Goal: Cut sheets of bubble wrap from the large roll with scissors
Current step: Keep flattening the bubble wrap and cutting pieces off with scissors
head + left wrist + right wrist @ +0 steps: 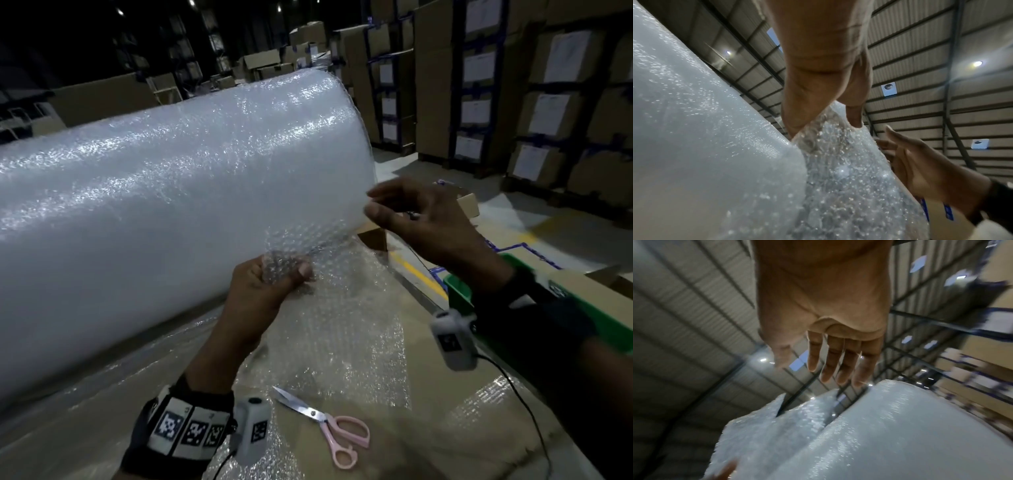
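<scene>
A large roll of bubble wrap [164, 192] lies across the table, filling the left and middle of the head view. Its loose end [329, 308] hangs down over the table in front of the roll. My left hand [270, 284] pinches the upper corner of this loose sheet [838, 162] between thumb and fingers. My right hand [404, 212] hovers by the roll's right end with fingers [828, 363] spread and straight, holding nothing. Pink-handled scissors [329, 425] lie on the table near my left wrist, blades pointing up left.
A brown table surface [445, 428] carries clear plastic film at the left. A green bin [513, 301] sits at the right edge under my right forearm. Stacked cardboard boxes on blue racks [496, 85] stand behind. A small open box [466, 205] sits behind my right hand.
</scene>
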Tool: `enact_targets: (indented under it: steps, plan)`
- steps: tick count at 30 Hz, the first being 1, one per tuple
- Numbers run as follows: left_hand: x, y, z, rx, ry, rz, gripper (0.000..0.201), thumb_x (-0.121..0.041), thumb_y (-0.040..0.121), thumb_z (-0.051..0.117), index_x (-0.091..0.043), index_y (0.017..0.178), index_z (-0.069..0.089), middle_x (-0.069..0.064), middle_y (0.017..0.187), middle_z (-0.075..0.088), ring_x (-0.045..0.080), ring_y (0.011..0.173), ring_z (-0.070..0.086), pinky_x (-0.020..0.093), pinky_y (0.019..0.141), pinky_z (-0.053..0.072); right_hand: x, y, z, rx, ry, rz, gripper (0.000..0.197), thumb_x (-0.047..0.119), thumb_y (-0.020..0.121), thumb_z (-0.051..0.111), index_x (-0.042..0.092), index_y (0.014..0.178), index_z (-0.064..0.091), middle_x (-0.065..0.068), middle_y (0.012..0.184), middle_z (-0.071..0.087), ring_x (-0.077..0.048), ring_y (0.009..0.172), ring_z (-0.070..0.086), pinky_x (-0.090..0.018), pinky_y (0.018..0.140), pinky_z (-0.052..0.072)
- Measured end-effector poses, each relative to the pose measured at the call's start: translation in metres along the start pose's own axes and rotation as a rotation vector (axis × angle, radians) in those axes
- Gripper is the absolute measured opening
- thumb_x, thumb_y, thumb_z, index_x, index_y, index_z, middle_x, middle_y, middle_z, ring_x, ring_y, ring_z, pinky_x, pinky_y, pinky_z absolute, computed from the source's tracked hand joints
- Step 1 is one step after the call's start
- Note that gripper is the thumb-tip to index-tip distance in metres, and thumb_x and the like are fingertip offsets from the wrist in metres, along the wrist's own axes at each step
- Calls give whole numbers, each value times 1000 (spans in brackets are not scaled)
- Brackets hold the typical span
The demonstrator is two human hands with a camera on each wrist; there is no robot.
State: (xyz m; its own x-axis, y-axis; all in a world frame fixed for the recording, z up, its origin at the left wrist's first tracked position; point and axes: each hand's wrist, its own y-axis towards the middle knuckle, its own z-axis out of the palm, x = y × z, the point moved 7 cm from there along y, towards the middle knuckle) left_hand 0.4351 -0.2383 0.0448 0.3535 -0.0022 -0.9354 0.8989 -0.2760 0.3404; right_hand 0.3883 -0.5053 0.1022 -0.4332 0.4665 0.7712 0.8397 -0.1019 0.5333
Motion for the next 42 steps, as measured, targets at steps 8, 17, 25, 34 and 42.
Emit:
enact_targets:
  steps: [8,17,25,34,42]
  plan:
    - [38,-15,-6,-88,-155,-239,20,-16,90,75,-11,110,75,17,100,80,30,79,77,38,73,58,-81,-60,75,290,546,483,80,65,70,84,26,136,61,-6,122,76,-25,116,71,-50,96,55]
    - [51,-32,-27,-28,-297,-267,67,-34,63,101,-4,116,74,27,113,75,32,85,78,39,72,64,-94,-64,89,341,542,522,40,6,83,84,9,121,70,-20,107,78,-31,92,76,-40,79,61]
    - [17,-31,-53,-102,18,-9,61,-15,85,87,-29,138,60,25,112,69,42,97,73,55,82,64,-81,-55,85,191,429,400,16,19,91,78,8,101,75,-13,95,79,-27,83,75,-38,70,58]
    - [-5,-30,-41,14,391,123,17,-16,86,87,-14,94,72,4,87,76,27,74,77,52,65,64,-65,-47,92,157,352,329,16,20,93,78,13,106,72,-8,98,80,-26,89,77,-42,71,60]
    - [-48,-35,-38,-63,247,443,15,-20,88,80,-12,91,67,11,138,63,30,126,62,34,92,55,-68,-50,101,75,388,353,20,14,95,75,-3,105,70,-16,95,79,-23,81,76,-43,69,57]
